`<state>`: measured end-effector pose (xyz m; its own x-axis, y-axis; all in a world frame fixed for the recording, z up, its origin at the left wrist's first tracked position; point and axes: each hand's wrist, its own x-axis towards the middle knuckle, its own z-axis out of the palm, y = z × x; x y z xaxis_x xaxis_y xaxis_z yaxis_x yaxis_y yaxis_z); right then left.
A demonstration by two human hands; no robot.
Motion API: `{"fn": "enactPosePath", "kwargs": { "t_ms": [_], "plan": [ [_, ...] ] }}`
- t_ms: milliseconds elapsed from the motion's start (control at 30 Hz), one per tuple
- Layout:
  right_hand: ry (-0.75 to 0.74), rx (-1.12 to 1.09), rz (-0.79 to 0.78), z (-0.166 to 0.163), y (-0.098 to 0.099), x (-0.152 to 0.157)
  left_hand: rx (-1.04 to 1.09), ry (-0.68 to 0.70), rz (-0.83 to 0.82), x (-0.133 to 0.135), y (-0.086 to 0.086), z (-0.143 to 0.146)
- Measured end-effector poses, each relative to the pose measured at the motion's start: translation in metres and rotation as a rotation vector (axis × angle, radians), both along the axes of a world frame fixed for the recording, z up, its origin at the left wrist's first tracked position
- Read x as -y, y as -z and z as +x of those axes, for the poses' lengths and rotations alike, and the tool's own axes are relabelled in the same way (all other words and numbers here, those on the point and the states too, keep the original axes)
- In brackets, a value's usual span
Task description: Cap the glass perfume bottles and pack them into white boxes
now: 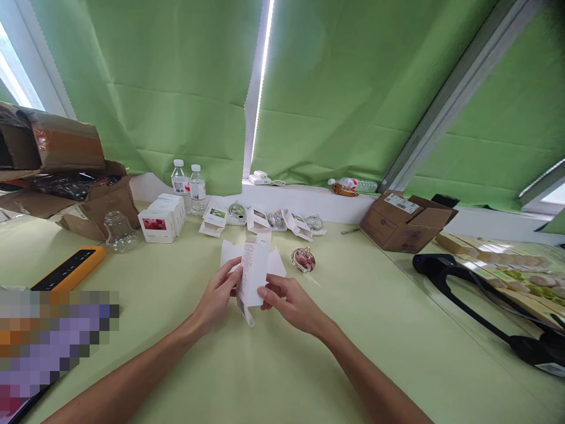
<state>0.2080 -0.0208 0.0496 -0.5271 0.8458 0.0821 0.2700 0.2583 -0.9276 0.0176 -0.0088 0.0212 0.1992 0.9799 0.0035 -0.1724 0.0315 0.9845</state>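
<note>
Between both hands, above the pale green table point(185, 365), is a white folding paper box point(255, 271) with small print on one side and flaps sticking out at top and bottom. The fingers of my left hand point(223, 284) grip its left side. My right hand point(285, 299) pinches its lower right side, thumb in front. Behind the box lies a white paper piece point(276, 262), partly hidden. Just to the right rests a round glass ornament point(303, 259) with dark red contents. Farther back are several opened white boxes point(214, 220) beside round glass ornaments point(237, 211).
Closed white boxes point(159, 227) stand at back left near two water bottles point(198, 189) and a clear glass jar point(120, 232). An orange power strip point(73, 268) is at left. A cardboard box point(404, 221) and a black headset-like device point(468, 306) sit at right.
</note>
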Motion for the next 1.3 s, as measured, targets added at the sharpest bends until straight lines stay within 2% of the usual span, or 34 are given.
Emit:
{"fn": "enactPosePath", "kwargs": {
  "t_ms": [300,433,700,1033,1300],
  "plan": [
    [0.086,0.012,0.019,0.001,0.002,-0.003,-0.025,-0.156,0.052,-0.001,-0.006,-0.002],
    [0.113,0.007,0.02,0.003,0.005,-0.005,-0.007,-0.176,0.043,-0.001,-0.008,0.0],
    [0.124,-0.025,-0.028,0.002,0.006,-0.006,-0.019,-0.145,0.056,-0.003,-0.003,-0.001],
    [0.162,-0.064,-0.06,0.008,0.008,-0.011,0.061,0.002,0.019,0.001,-0.009,-0.001],
    [0.204,-0.084,-0.071,0.008,0.009,-0.013,0.058,0.04,-0.026,0.002,-0.011,-0.002]
  ]
}}
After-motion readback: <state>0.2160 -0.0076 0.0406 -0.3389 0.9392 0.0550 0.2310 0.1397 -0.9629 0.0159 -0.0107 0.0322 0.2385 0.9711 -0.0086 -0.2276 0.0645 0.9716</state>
